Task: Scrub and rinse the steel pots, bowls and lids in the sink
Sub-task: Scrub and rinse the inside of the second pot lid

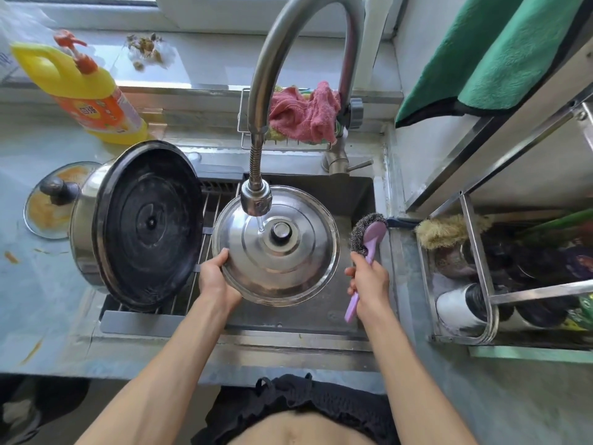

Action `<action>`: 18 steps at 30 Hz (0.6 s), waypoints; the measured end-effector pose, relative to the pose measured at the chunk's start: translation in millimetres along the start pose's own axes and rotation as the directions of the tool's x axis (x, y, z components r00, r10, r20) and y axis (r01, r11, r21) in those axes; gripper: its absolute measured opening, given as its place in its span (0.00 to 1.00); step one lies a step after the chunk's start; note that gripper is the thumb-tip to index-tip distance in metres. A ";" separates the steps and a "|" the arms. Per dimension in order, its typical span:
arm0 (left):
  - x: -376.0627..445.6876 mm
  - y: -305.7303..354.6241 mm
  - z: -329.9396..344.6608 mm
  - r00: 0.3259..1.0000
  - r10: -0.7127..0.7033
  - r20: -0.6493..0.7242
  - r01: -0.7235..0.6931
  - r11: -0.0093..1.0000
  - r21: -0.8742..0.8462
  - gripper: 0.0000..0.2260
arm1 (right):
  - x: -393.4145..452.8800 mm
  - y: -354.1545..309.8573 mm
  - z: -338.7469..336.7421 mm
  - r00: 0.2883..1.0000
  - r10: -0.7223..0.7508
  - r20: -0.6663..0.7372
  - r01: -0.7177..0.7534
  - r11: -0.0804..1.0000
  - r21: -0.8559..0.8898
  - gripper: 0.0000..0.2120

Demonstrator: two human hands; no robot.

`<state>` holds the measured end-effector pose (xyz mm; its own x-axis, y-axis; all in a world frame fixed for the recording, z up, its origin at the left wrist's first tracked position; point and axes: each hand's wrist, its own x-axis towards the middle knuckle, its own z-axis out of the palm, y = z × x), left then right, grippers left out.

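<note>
A round steel lid [288,261] with a dark knob is held over the sink [349,194], right under the faucet head [256,197]. A thin stream of water falls on it next to the knob. My left hand [216,277] grips the lid's near-left rim. My right hand [369,281] grips the purple handle of a steel-wool scrubber [367,232], whose wire head points up, just right of the lid and not touching it. A large steel pot [141,224] lies on its side on the sink rack at the left, blackened bottom facing me.
A dirty glass lid [53,203] lies on the counter, far left. A yellow detergent bottle [80,88] stands behind the pot. A pink cloth [305,114] sits in a wire caddy behind the faucet. A steel rack [481,284] with brushes and cups stands on the right.
</note>
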<state>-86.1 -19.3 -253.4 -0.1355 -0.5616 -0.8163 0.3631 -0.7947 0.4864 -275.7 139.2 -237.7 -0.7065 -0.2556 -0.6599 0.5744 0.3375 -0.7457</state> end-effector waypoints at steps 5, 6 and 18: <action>-3.0 5.4 -4.0 0.999 0.000 -0.035 -0.002 0.999 -0.035 0.13 | -0.3 1.4 2.5 1.000 -0.006 0.011 0.006 1.000 -0.012 0.05; -3.3 6.4 -7.1 0.999 0.002 -0.045 -0.004 0.999 -0.044 0.13 | -0.8 2.1 4.1 1.000 -0.005 0.019 0.005 1.000 -0.020 0.05; -20.0 1.5 4.9 0.785 0.324 0.528 -0.617 0.480 0.623 0.06 | 3.1 1.5 3.7 1.000 -0.013 0.013 0.015 0.994 -0.109 0.08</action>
<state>-87.3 -10.4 -234.8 -0.4751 -0.8200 -0.3190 -0.3165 -0.1790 0.9315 -275.6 135.5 -241.3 -0.7087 -0.2716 -0.6511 0.5155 0.4308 -0.7408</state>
